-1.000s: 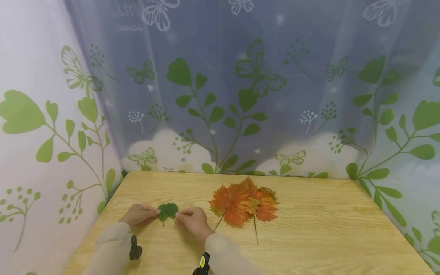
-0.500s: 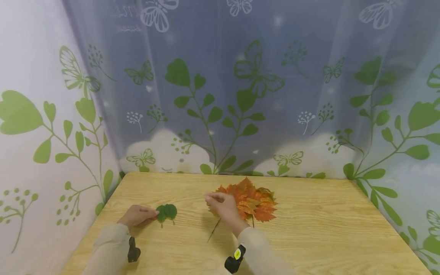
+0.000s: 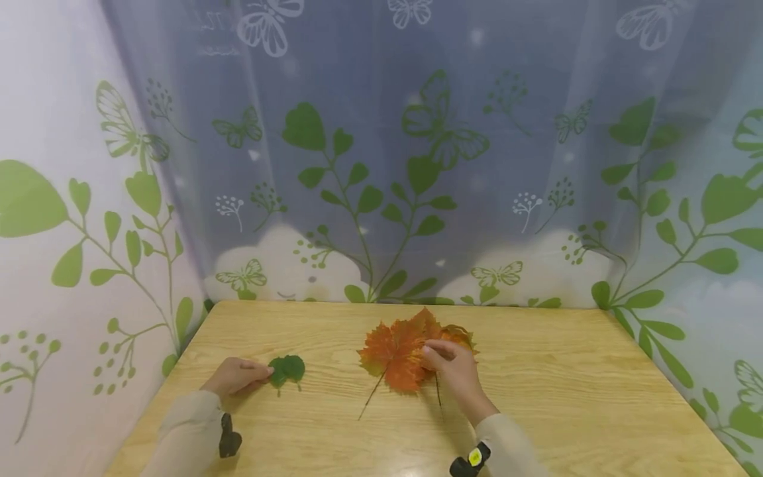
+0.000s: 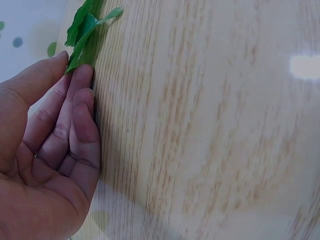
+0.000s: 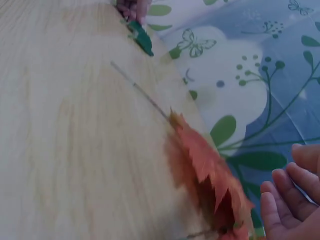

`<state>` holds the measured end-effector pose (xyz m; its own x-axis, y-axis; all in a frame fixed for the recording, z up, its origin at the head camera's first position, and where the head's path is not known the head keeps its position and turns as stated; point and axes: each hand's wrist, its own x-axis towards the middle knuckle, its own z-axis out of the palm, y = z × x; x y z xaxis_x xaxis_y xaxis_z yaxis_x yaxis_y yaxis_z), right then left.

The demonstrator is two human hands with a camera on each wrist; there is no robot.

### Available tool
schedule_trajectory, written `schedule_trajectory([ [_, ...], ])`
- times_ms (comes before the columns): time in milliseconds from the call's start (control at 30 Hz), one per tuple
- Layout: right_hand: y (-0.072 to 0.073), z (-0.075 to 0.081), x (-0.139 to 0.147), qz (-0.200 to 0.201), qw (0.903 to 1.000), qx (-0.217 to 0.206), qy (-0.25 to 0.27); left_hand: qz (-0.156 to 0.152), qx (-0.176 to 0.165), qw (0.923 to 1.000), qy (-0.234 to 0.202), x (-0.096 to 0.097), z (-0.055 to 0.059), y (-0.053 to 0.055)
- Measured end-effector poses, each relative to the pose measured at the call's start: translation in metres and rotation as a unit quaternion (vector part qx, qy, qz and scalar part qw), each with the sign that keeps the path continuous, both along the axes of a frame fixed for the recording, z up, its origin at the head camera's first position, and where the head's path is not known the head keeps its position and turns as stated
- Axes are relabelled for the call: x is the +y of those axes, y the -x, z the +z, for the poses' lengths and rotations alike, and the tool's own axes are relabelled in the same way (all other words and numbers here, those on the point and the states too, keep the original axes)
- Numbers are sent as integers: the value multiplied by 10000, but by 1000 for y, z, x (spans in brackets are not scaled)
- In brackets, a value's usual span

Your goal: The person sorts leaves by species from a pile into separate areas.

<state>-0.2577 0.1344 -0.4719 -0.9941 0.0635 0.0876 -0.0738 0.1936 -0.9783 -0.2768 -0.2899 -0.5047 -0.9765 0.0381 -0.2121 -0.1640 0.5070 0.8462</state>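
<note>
On the left of the table, my left hand (image 3: 235,376) pinches the edge of a pair of small overlapping green leaves (image 3: 291,368) with short stems. In the left wrist view, the thumb and fingertips hold the green leaves (image 4: 82,35) close over the wood. Orange-red artificial maple leaves (image 3: 389,351) with thin dark stems lie overlapping near the table's middle. My right hand (image 3: 459,376) hovers over the right part of these, hiding some of them. In the right wrist view, its fingers (image 5: 285,195) are loosely bent beside the maple leaf (image 5: 210,170), with nothing between them and the thumb.
The wood-grain table (image 3: 554,384) ends at the back against a blue-grey curtain (image 3: 357,66) printed with plants and butterflies. Similar pale printed cloth (image 3: 36,278) hangs at the left side and at the right.
My right hand has left the green leaves and moved right, across to the orange maple leaves. The left hand keeps its pinch on the green leaves in about the same place.
</note>
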Motion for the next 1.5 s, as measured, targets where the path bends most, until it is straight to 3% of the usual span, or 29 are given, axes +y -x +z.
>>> schedule_trajectory([
  [333,-8,-33,23,-286,9950,185,-937,-17,60,9999,137,-3,2,-2],
  [500,-6,-42,29,-452,9899,261,-1317,17,87,9998,163,-4,1,-2],
  [1000,8,-46,58,-1208,9608,549,-2435,2,98,9999,24,-2,0,0],
  [1100,12,-47,64,-1255,9546,569,-2643,35,130,9999,103,1,1,0],
  [1500,23,-51,72,-1194,9453,710,-2951,115,83,9996,238,7,6,-4],
])
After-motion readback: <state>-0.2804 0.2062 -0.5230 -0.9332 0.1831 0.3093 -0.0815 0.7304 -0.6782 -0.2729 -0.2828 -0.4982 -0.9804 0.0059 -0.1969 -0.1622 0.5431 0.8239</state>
